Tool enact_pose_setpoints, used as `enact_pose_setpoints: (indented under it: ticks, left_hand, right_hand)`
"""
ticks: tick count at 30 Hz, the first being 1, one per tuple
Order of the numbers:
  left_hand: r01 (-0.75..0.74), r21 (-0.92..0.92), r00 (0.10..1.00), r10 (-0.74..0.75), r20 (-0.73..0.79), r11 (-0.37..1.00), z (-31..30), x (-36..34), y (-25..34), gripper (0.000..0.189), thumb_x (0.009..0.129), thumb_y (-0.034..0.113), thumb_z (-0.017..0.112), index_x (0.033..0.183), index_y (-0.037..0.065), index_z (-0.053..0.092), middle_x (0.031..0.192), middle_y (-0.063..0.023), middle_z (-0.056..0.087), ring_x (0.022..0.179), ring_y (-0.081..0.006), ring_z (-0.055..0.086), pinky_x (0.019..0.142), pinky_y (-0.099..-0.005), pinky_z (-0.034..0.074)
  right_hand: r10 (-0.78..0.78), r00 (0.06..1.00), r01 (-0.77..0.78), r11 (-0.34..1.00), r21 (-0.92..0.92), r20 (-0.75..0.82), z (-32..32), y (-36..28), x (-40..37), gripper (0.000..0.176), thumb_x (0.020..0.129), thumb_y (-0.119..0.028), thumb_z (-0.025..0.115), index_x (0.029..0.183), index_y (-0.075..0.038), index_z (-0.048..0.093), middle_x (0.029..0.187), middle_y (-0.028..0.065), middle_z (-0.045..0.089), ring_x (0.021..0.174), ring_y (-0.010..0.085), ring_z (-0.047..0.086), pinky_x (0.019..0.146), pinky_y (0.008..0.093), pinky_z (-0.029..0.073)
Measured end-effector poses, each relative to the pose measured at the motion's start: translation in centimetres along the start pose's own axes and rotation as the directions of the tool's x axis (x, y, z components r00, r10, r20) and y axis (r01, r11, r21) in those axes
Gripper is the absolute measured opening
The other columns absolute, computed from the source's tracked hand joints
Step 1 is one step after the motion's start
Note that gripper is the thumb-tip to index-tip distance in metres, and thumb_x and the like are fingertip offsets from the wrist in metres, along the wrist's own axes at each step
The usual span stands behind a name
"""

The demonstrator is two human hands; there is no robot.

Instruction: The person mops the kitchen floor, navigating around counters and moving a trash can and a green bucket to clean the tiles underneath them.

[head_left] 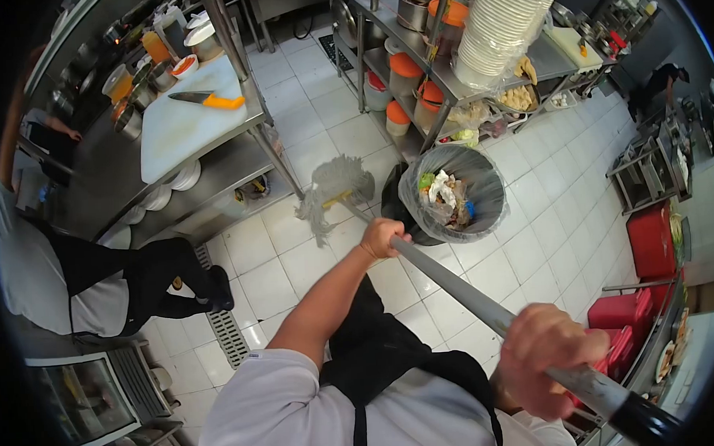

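Note:
A string mop with a long grey handle (455, 285) runs across my body from lower right to upper left. My left hand (383, 238) is wrapped round the lower part of the handle. Near the handle's black top end, my right hand (550, 358) is closed round it, slightly blurred. The mop's grey head (335, 188) lies spread on the white tiled floor, beside the leg of a steel table. Just right of the mop head stands a bin (495, 181) lined with a clear bag, with food scraps and paper inside.
A cutting board (170, 131) with an orange-handled knife (208, 99) lies on the left steel table. At left stands a person in a black apron (96, 274). Shelves with orange-lidded tubs (404, 65) stand behind the bin. A floor drain (228, 340) and red containers (653, 242) flank me.

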State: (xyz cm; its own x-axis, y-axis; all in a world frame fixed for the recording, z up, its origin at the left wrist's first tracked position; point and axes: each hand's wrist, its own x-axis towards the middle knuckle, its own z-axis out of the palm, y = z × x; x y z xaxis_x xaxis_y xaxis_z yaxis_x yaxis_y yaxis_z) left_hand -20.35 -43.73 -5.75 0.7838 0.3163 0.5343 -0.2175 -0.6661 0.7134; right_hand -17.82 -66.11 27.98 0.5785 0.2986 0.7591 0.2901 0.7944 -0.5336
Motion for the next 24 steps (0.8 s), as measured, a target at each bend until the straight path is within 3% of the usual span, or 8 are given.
enact_pose_setpoints:
  ticks: [2, 5, 9, 10, 14, 15, 19, 24]
  left_hand:
    - [0.065, 0.010, 0.998, -0.065, -0.008, 0.998, -1.0, 1.5, -4.4, 0.026, 0.070, 0.014, 0.075, 0.061, 0.009, 0.051, 0.059, -0.0112, 0.056, 0.056, -0.0344, 0.058, 0.051, -0.0415, 0.044]
    - [0.249, 0.096, 0.968, -0.250, -0.003, 0.964, -4.1, 3.8, -11.0, 0.021, 0.070, 0.014, 0.074, 0.064, 0.008, 0.055, 0.069, -0.0132, 0.061, 0.071, -0.0359, 0.062, 0.064, -0.0441, 0.048]
    - [0.462, 0.245, 0.886, -0.453, -0.093, 0.852, -7.7, 6.4, -18.5, 0.018, 0.068, 0.008, 0.073, 0.075, 0.009, 0.056, 0.081, -0.0119, 0.063, 0.084, -0.0359, 0.063, 0.074, -0.0437, 0.050]
    - [0.481, 0.320, 0.873, -0.479, -0.090, 0.816, -8.5, 6.9, -19.6, 0.023, 0.067, 0.005, 0.073, 0.082, 0.010, 0.056, 0.091, -0.0098, 0.063, 0.090, -0.0354, 0.062, 0.076, -0.0443, 0.050]
    - [0.443, 0.358, 0.896, -0.419, -0.147, 0.822, -7.5, 7.8, -23.8, 0.032, 0.064, 0.003, 0.074, 0.089, 0.011, 0.056, 0.100, -0.0118, 0.062, 0.093, -0.0355, 0.063, 0.079, -0.0437, 0.052]
    - [0.548, 0.296, 0.836, -0.514, -0.192, 0.782, -6.3, 8.2, -23.7, 0.034, 0.062, 0.003, 0.075, 0.090, 0.011, 0.057, 0.101, -0.0146, 0.061, 0.091, -0.0359, 0.063, 0.077, -0.0433, 0.052]
    - [0.428, 0.261, 0.875, -0.324, -0.361, 0.865, -4.3, 12.0, -18.1, 0.027, 0.070, 0.019, 0.080, 0.079, 0.009, 0.056, 0.076, -0.0126, 0.059, 0.070, -0.0350, 0.061, 0.070, -0.0406, 0.049]
    - [0.468, 0.162, 0.864, -0.410, -0.293, 0.869, -0.4, 14.5, -7.7, 0.037, 0.060, 0.028, 0.082, 0.084, 0.010, 0.060, 0.082, -0.0108, 0.064, 0.083, -0.0329, 0.064, 0.071, -0.0422, 0.051]
  right_hand:
    - [0.052, 0.985, -0.045, 0.998, -0.047, 0.165, -0.5, 3.9, 0.5, 0.047, 0.086, -0.044, 0.072, 0.080, -0.006, 0.044, 0.052, -0.0020, 0.045, 0.038, 0.0124, 0.046, 0.038, 0.0276, 0.040]
    - [-0.025, 0.978, 0.034, 0.999, -0.041, 0.209, -0.5, 12.1, -0.6, 0.037, 0.089, -0.033, 0.067, 0.079, -0.006, 0.045, 0.051, -0.0008, 0.044, 0.038, 0.0149, 0.044, 0.044, 0.0323, 0.045]
    - [0.206, 0.944, -0.147, 0.962, -0.229, 0.258, -0.7, 20.4, -1.8, 0.023, 0.088, -0.018, 0.058, 0.074, -0.001, 0.051, 0.057, 0.0075, 0.052, 0.048, 0.0197, 0.051, 0.063, 0.0416, 0.053]
    - [0.298, 0.935, -0.251, 0.939, -0.237, 0.191, 0.0, 21.4, -2.0, 0.025, 0.089, -0.019, 0.058, 0.073, 0.000, 0.052, 0.063, 0.0103, 0.054, 0.056, 0.0214, 0.054, 0.069, 0.0443, 0.053]
    - [0.360, 0.891, -0.263, 0.905, -0.333, 0.275, -1.6, 23.5, 0.6, 0.027, 0.092, -0.024, 0.055, 0.080, 0.000, 0.055, 0.066, 0.0089, 0.053, 0.061, 0.0204, 0.055, 0.075, 0.0469, 0.052]
    - [0.325, 0.919, -0.259, 0.925, -0.279, 0.224, -2.0, 23.7, 1.3, 0.029, 0.094, -0.026, 0.054, 0.080, -0.001, 0.055, 0.064, 0.0062, 0.050, 0.059, 0.0192, 0.053, 0.073, 0.0469, 0.052]
    - [0.366, 0.924, -0.348, 0.926, -0.148, 0.112, -3.4, 21.7, 7.5, 0.042, 0.094, -0.039, 0.054, 0.076, -0.002, 0.051, 0.059, 0.0071, 0.048, 0.051, 0.0178, 0.046, 0.058, 0.0384, 0.044]
    - [0.257, 0.964, -0.250, 0.964, -0.089, 0.070, -8.7, 16.3, 16.9, 0.035, 0.097, -0.039, 0.048, 0.081, -0.008, 0.046, 0.050, -0.0033, 0.041, 0.041, 0.0076, 0.037, 0.053, 0.0269, 0.033]
